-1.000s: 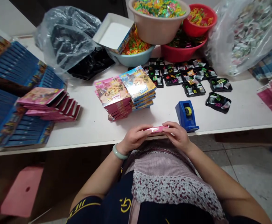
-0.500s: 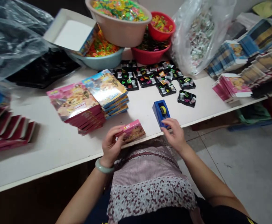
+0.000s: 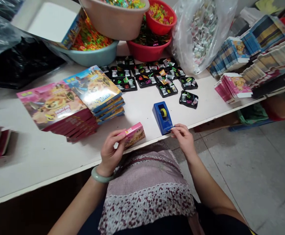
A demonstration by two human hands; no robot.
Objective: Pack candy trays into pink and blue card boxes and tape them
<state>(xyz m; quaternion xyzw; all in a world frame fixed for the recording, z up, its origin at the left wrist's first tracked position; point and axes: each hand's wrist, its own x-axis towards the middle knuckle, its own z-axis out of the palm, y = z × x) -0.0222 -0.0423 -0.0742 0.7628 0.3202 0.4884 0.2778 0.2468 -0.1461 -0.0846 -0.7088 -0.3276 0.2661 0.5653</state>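
Observation:
My left hand [image 3: 111, 150] is closed around the left end of a small pink box [image 3: 136, 133] that stands on its edge near the front of the table. A blue tape dispenser [image 3: 158, 118] with a yellow-cored roll [image 3: 163, 112] sits to the right of the box. At the dispenser's front end, my right hand [image 3: 184, 139] pinches the tape between thumb and forefinger; the clear strip itself is hard to make out. Behind my left hand rise stacks of pink boxes [image 3: 55, 104] and blue boxes [image 3: 93, 85].
Black trays [image 3: 167, 88] with small wrapped pieces lie behind the dispenser. Farther back are a blue basin [image 3: 93, 58], a beige basin [image 3: 115, 19], red bowls [image 3: 148, 50] and a clear bag [image 3: 201, 39]. More boxes [image 3: 232, 88] stand at the right.
My right hand's fingers have closed at the dispenser's front end, where they were apart before. My left hand still holds the pink box. The view has shifted slightly.

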